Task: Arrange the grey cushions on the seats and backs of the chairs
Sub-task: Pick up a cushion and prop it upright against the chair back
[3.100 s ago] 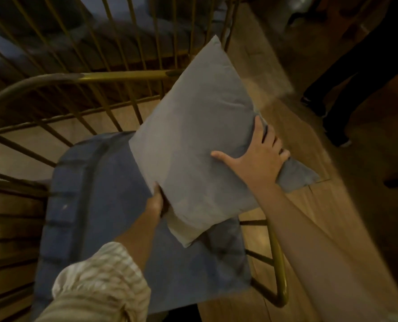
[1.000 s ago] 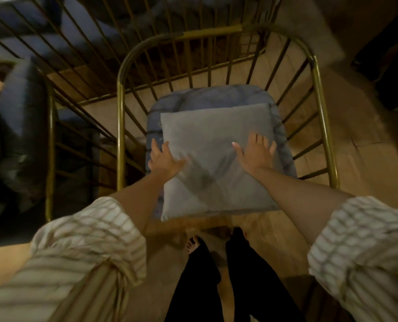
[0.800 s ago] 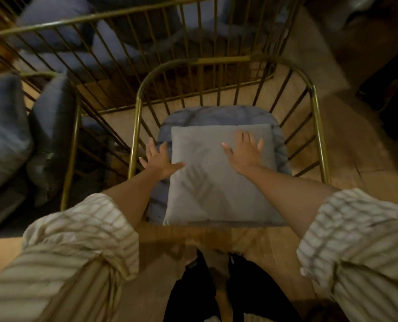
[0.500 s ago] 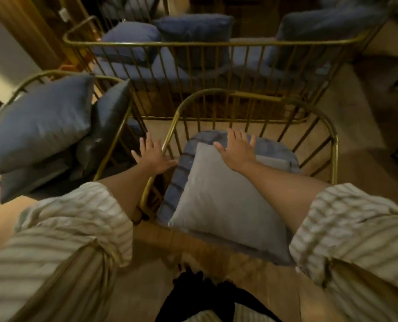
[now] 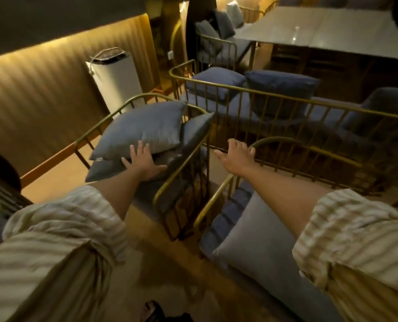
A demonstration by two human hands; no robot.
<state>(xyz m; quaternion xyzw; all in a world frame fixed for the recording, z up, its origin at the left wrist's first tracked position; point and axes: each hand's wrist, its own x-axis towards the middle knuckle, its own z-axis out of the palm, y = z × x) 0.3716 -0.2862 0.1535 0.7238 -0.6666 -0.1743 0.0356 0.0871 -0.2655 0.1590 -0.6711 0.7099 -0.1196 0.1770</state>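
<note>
- Below the right hand (image 5: 236,154): pale grey square cushion (image 5: 260,238), smooth, lying flat on a ribbed blue seat pad (image 5: 228,214).
- Right hand spread open, over a brass-wire chair rail (image 5: 309,148); contact unclear.
- Left hand (image 5: 142,161) open, fingers flat against soft grey stacked cushions (image 5: 142,131) on the neighbouring chair (image 5: 181,182).
- Beyond both hands: wire bench (image 5: 286,105) with blue cushions, wooden floor (image 5: 60,182), grey table (image 5: 321,31).

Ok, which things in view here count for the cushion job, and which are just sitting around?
Job:
- stacked grey cushions, under the left hand
- light cushion on the near chair's seat
- near chair, by the right hand
- bench cushions

Sitting around:
- white bin
- table
</note>
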